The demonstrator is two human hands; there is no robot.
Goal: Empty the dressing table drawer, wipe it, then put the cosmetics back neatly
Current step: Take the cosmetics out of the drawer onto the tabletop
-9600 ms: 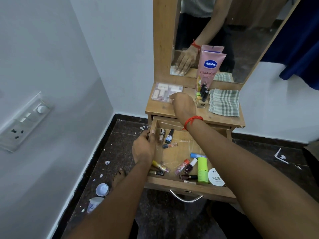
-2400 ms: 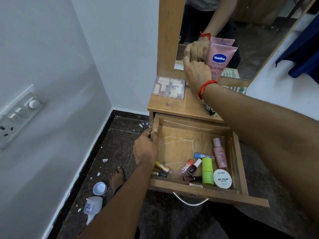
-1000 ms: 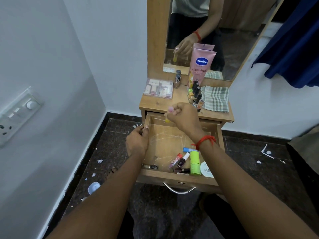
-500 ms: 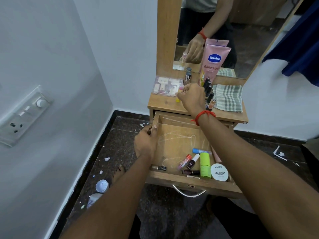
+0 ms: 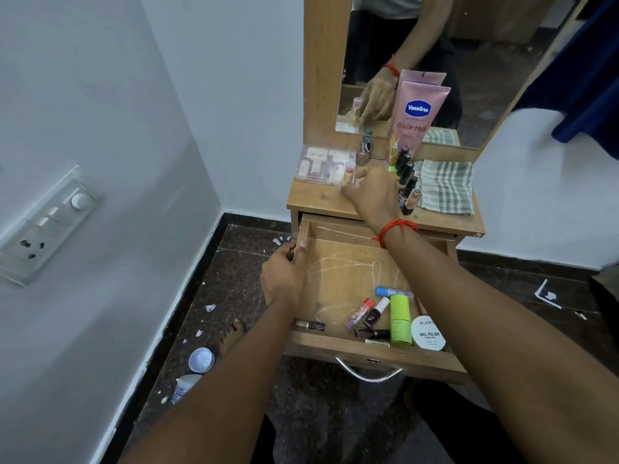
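Observation:
The wooden drawer (image 5: 338, 272) is pulled out of the dressing table (image 5: 321, 204). My left hand (image 5: 284, 279) grips its left wall. Several cosmetics lie at the drawer's front right: a green tube (image 5: 400, 319), a white nail polish jar (image 5: 428, 333), a blue stick (image 5: 388, 292) and small bottles (image 5: 375, 312). One small dark item (image 5: 311, 325) lies at the front left. My right hand (image 5: 371, 192) is on the table top. It pinches a small pink-capped tube (image 5: 350, 171) upright beside a clear plastic box (image 5: 321, 165).
On the table top stand a pink Vaseline tube (image 5: 417, 118), a row of dark nail polish bottles (image 5: 406, 172) and a folded checked cloth (image 5: 447, 187), with a mirror behind. A white cap (image 5: 201, 360) and a bottle (image 5: 184, 386) lie on the floor by the left wall.
My right hand has carried the small tube from above the drawer up onto the table top beside the clear box. My left hand has kept its grip on the drawer wall.

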